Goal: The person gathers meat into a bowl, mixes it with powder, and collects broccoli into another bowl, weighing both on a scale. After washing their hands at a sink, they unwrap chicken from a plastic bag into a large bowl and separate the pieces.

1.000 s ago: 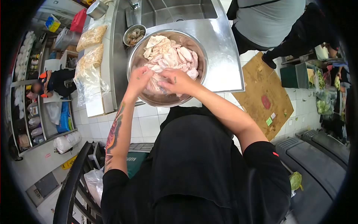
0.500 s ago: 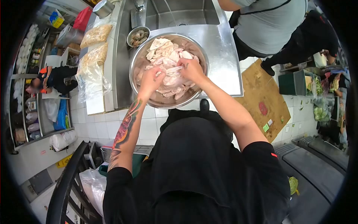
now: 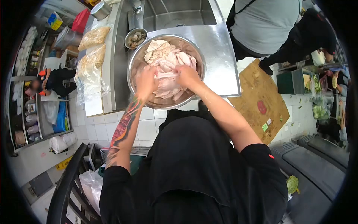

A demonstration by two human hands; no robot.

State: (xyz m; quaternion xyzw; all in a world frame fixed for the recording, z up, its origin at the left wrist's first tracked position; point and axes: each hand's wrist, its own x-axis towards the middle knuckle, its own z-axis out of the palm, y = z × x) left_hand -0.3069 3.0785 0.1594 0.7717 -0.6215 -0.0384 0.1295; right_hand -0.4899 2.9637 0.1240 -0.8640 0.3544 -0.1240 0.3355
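A wide steel bowl (image 3: 199, 56) holds a heap of pale raw chicken pieces (image 3: 158, 50), which look like wings. Inside its left half, my left hand (image 3: 146, 79) has its fingers curled on a pinkish, stretched-looking piece of raw chicken (image 3: 166, 80). From the right, my right hand (image 3: 187, 76) grips the other side of that same piece. The fingertips of both hands are partly hidden by the meat and the backs of the hands.
A small metal bowl of greyish seafood, perhaps shrimp (image 3: 136, 38), stands left of the big bowl. Beyond is a steel sink (image 3: 179, 16). Filled plastic bags (image 3: 91, 59) lie on the left counter. A person in a grey shirt (image 3: 266, 22) stands at right, near brown cardboard (image 3: 257, 100) on the floor.
Both hands have sunk lower onto the chicken, the right one coming toward me. The pale strip between them now looks broader. The whole view has shifted slightly.
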